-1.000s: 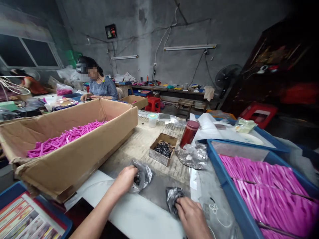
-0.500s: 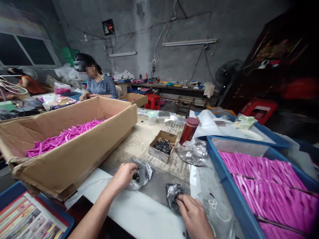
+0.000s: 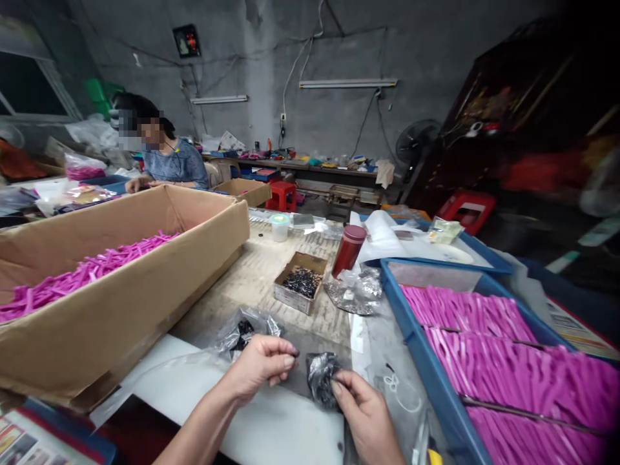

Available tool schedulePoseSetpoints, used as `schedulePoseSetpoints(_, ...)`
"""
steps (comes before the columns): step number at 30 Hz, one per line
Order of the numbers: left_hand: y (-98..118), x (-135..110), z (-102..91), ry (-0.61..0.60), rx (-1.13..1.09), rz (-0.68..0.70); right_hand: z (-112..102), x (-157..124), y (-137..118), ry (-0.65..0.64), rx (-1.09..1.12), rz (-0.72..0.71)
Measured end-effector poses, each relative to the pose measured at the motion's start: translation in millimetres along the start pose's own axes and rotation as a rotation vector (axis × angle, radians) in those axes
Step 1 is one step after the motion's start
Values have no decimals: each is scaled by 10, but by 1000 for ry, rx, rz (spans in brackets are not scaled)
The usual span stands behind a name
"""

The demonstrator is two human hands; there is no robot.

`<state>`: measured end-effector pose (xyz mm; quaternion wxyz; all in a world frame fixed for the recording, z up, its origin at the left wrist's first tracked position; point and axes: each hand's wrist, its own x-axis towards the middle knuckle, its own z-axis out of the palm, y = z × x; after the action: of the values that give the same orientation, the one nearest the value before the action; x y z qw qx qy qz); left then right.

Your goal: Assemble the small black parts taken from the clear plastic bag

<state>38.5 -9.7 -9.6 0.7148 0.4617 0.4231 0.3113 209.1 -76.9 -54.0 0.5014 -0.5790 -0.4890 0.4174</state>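
Observation:
My right hand [image 3: 365,407] pinches the edge of a small clear plastic bag [image 3: 322,381] with dark contents, close to the table's near edge. To its left, my left hand [image 3: 266,365] is closed in a pinch, with something small and dark at the fingertips that I cannot make out. Behind that hand lies an open plastic bag [image 3: 264,323] with black pieces [image 3: 245,332] in it. A small cardboard box [image 3: 295,300] of tiny black parts [image 3: 301,282] stands farther back on the table.
On the left is a large carton [image 3: 159,303] with pink strips [image 3: 97,268]. A blue crate [image 3: 411,336] of pink pieces [image 3: 498,361] stands on the right. A dark red canister [image 3: 349,250] and a bag of small parts [image 3: 356,294] are behind. A person [image 3: 167,155] sits beyond the carton.
My left hand has come out of the open bag and moved right, towards the small bag. My right hand still grips the small bag. The view has swung to the right.

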Motion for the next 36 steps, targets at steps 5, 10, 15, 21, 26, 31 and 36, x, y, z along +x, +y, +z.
schedulePoseSetpoints(5, -60, 25, 193, -88, -15, -8, 21, -25, -80, 17, 268, 69)
schedulePoseSetpoints(10, -166, 49, 301, -125, 18, 4, 29, -33, -36, 79, 386, 115)
schedulePoseSetpoints(15, -215, 52, 390, -96, 81, 3, 58, -40, -25, 120, 528, 120)
schedulePoseSetpoints(21, -153, 23, 493, -53, 111, 61, 90, -78, -74, 136, 701, 172)
schedulePoseSetpoints(26, -176, 20, 515, -93, 99, 113, 99, -88, -34, 172, 688, 140)
schedulePoseSetpoints(31, -222, 27, 522, -109, -13, 123, 89, -82, 10, 190, 544, 87)
schedulePoseSetpoints(36, -226, 27, 521, -118, 7, 111, 80, -75, 28, 189, 512, 78)
